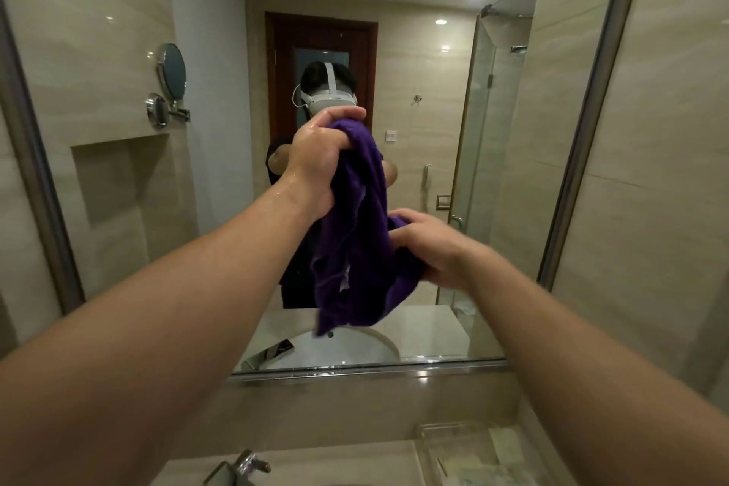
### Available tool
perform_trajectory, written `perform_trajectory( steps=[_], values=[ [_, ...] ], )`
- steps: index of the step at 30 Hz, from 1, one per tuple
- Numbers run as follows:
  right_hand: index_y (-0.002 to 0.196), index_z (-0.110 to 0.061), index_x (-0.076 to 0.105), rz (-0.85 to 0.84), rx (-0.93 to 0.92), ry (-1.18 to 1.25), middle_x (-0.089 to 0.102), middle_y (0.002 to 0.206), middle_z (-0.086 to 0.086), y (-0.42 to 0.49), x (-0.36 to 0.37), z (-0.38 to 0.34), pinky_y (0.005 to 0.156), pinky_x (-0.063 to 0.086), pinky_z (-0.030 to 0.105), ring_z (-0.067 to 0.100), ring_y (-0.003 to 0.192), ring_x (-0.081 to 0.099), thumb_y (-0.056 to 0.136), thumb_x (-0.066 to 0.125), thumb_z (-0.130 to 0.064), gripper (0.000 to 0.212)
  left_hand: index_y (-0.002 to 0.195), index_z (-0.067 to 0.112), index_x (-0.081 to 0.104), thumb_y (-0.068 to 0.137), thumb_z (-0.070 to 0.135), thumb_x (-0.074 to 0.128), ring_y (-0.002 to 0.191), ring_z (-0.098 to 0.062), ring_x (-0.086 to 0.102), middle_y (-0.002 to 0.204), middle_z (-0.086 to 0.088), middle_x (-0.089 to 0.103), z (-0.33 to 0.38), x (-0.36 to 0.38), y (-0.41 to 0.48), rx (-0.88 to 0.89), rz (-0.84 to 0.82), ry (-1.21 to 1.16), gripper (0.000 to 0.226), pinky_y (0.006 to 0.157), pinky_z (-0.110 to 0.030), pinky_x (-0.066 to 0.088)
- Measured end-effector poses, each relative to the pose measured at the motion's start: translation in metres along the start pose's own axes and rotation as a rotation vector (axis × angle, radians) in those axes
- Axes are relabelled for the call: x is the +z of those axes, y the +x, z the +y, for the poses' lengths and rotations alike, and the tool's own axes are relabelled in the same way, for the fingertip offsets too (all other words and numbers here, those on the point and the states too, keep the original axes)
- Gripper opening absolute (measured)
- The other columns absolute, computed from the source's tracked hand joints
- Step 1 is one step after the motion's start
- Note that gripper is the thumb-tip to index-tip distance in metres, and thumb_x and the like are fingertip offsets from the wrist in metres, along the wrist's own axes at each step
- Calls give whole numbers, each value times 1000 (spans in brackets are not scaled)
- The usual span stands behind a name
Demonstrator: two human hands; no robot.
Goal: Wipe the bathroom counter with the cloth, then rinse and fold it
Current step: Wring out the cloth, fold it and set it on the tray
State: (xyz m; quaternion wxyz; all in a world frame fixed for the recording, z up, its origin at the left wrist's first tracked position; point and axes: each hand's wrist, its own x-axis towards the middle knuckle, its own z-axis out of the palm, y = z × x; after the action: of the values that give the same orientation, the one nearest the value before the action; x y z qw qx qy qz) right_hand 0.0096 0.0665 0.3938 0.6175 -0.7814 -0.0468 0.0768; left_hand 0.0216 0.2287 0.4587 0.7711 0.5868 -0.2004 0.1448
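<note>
A purple cloth (pixel 357 233) hangs bunched in the air in front of the mirror, well above the counter. My left hand (pixel 317 156), wet and glistening, grips its top end in a fist. Lower and to the right, my right hand (pixel 430 249) holds a fold of the cloth's side, fingers curled round it. The cloth's bottom edge dangles loose. The beige counter (pixel 315 458) lies far below at the frame's bottom.
A large wall mirror (pixel 434 122) faces me, reflecting a person with a headset, a door and a glass shower. A chrome faucet (pixel 240 468) sits at bottom centre. A clear tray (pixel 465 454) stands on the counter's right. A round shaving mirror (pixel 171 71) hangs on the left wall.
</note>
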Motion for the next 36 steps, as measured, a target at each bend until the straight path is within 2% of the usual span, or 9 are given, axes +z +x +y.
perform_trajectory(
  steps=[7,9,12,17,23,25,29,32,36],
  values=[
    [113,-20,60,105,115,-212,67,109,9,-3,23,28,77,55,41,26,97,63,89,62,-19,23,105,14,71,73,-16,47,102,-24,61,114,-7,63,5,0,5,41,-29,194,50,75,-26,54],
    [125,-21,54,212,78,-314,60,120,8,2,23,35,73,52,35,24,98,58,80,66,-12,47,106,14,71,74,-16,48,100,-22,62,113,-5,63,10,0,7,52,-54,237,49,75,-25,55],
    [154,-38,16,220,-40,-222,34,150,9,5,23,42,75,52,34,32,121,49,70,68,-1,106,103,19,71,75,-14,49,103,-23,62,114,-3,63,17,-2,14,63,-55,258,48,86,-33,56],
    [146,-44,35,-282,-312,207,60,134,5,-7,38,42,90,56,38,28,117,62,68,68,-1,95,102,21,69,79,-14,49,103,-24,64,114,-4,63,33,1,18,82,-80,263,47,87,-34,57],
    [145,-32,36,-106,-316,124,61,132,-7,22,95,59,104,51,41,14,120,61,59,94,-31,103,108,17,69,82,-12,42,89,-17,61,104,-1,63,45,12,11,74,-100,171,47,84,-32,56],
    [140,-31,41,-78,-319,191,62,128,-6,31,107,68,98,54,35,13,115,63,63,93,-26,93,107,18,69,81,-12,41,96,-22,62,105,-1,64,51,12,11,71,-103,153,49,90,-37,55],
    [103,-12,62,-16,-278,315,67,85,3,33,118,77,54,48,22,17,72,65,73,84,-7,37,107,19,68,81,-9,40,103,-25,62,109,-4,63,64,2,13,73,-71,125,47,95,-44,53],
    [96,-8,60,87,-156,534,62,69,7,32,119,76,53,48,33,26,60,59,78,74,-5,23,107,19,68,80,-6,43,110,-29,62,117,-7,62,69,-19,21,75,-11,130,45,96,-48,52],
    [91,-7,53,262,-85,571,47,53,1,30,94,63,41,34,27,14,42,41,84,53,3,12,107,19,66,83,5,50,111,-32,63,116,-10,65,53,-66,32,-15,138,206,33,93,-47,53]
  ],
)
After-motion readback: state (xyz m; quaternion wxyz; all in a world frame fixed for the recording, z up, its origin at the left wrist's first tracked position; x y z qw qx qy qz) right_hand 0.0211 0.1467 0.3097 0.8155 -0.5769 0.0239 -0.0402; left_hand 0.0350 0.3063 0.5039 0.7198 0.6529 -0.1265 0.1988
